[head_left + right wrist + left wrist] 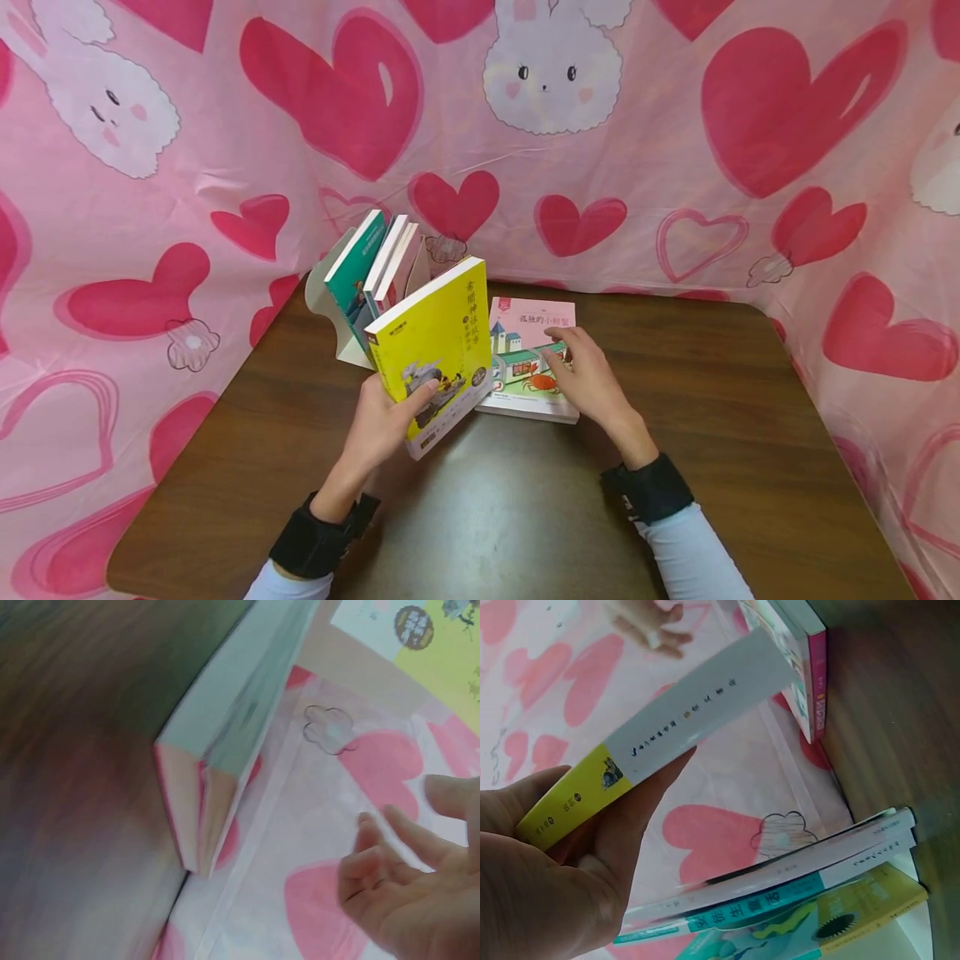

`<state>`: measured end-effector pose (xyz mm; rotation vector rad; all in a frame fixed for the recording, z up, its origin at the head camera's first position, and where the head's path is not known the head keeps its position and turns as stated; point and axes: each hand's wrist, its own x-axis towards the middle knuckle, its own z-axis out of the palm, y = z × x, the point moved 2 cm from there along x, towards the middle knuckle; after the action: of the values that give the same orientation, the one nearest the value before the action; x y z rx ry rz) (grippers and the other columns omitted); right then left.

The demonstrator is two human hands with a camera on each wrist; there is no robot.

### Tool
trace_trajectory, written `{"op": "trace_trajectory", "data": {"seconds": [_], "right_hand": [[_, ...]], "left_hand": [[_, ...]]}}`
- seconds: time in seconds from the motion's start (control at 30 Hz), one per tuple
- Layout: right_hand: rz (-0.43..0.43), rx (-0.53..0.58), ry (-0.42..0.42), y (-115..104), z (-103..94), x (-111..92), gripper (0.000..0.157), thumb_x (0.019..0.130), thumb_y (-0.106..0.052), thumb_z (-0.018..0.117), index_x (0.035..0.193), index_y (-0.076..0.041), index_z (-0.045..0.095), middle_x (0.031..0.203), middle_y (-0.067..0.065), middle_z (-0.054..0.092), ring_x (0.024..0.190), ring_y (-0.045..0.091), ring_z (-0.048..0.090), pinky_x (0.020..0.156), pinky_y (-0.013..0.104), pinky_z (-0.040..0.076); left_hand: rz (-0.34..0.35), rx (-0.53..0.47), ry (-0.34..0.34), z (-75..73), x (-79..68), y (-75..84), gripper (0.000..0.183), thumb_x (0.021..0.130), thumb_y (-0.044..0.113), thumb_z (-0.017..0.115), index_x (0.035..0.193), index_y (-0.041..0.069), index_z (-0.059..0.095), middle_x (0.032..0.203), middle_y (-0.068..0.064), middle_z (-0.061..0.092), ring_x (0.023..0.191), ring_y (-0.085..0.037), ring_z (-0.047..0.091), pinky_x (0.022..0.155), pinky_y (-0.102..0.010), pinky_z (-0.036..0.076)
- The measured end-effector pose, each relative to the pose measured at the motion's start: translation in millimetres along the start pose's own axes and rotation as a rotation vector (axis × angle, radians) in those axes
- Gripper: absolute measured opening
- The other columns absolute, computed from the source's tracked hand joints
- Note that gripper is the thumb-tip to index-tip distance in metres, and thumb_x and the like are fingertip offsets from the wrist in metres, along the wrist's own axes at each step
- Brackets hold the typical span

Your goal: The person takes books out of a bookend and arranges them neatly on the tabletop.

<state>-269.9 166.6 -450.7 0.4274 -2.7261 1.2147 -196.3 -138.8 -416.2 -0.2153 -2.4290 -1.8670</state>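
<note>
The left hand holds a yellow book tilted above the table, its grip closed between thumb and fingers. In the head view, at 3 o'clock from that book, a pink book lies flat; the right hand hovers over it, grip loosely parted, holding nothing. Towards 11 o'clock, books lean in a beige rack.

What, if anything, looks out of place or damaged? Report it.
Nothing plainly stands out. The left hand holds the yellow book, the pink book lies face up, and other books stand in the holder; no spill or damage shows.
</note>
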Motion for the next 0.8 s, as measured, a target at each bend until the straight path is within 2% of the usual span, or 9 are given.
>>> {"op": "trace_trajectory", "data": {"seconds": [0.1,0.23,0.37,0.53,0.67,0.8], "right_hand": [[-0.052,0.109,0.024,-8.9,0.4,-0.1,0.049,0.104,-0.023,0.068,0.149,-0.011,0.055,0.139,0.013,0.060,0.105,0.028,0.056,0.090,0.047,0.056],[-0.099,0.170,-0.010,-18.1,5.6,0.7,0.058,0.103,-0.027,0.069,0.155,-0.014,0.049,0.137,0.006,0.061,0.098,0.022,0.057,0.082,0.038,0.056],[-0.123,0.193,-0.055,-22.2,10.9,2.3,0.063,0.103,-0.025,0.070,0.159,-0.013,0.042,0.137,0.007,0.060,0.091,0.021,0.056,0.071,0.032,0.051],[-0.146,0.236,-0.110,-24.8,14.0,2.9,0.071,0.103,-0.025,0.071,0.163,-0.019,0.035,0.141,0.008,0.057,0.088,0.020,0.056,0.061,0.029,0.048],[-0.176,0.267,-0.144,-25.8,17.0,2.1,0.076,0.101,-0.030,0.074,0.164,-0.027,0.031,0.136,0.002,0.056,0.082,0.021,0.055,0.057,0.031,0.048],[-0.196,0.305,-0.182,-25.9,21.9,1.9,0.070,0.097,-0.033,0.079,0.153,-0.029,0.037,0.118,-0.003,0.062,0.086,0.020,0.060,0.066,0.033,0.053]], "left_hand": [[0.008,-0.011,-0.023,2.3,2.5,2.9,0.041,0.099,0.018,0.076,0.137,0.015,0.060,0.129,-0.007,0.072,0.109,-0.033,0.074,0.089,-0.054,0.060],[0.041,-0.030,-0.060,6.9,5.8,7.2,0.043,0.098,0.014,0.076,0.138,0.014,0.060,0.129,-0.008,0.072,0.108,-0.034,0.074,0.088,-0.054,0.060],[0.065,-0.049,-0.105,12.2,9.1,11.7,0.045,0.098,0.013,0.076,0.140,0.017,0.058,0.130,-0.007,0.072,0.109,-0.034,0.074,0.087,-0.055,0.061],[0.087,-0.060,-0.149,16.4,12.6,14.7,0.046,0.098,0.013,0.076,0.139,0.020,0.056,0.130,-0.006,0.071,0.110,-0.033,0.074,0.084,-0.054,0.061],[0.122,-0.083,-0.201,16.7,15.7,12.9,0.048,0.098,0.010,0.076,0.141,0.016,0.055,0.131,-0.008,0.071,0.110,-0.033,0.074,0.085,-0.052,0.061],[0.160,-0.095,-0.267,15.0,19.8,10.5,0.050,0.098,0.009,0.075,0.143,0.013,0.054,0.132,-0.010,0.071,0.111,-0.032,0.073,0.087,-0.050,0.061]]}}
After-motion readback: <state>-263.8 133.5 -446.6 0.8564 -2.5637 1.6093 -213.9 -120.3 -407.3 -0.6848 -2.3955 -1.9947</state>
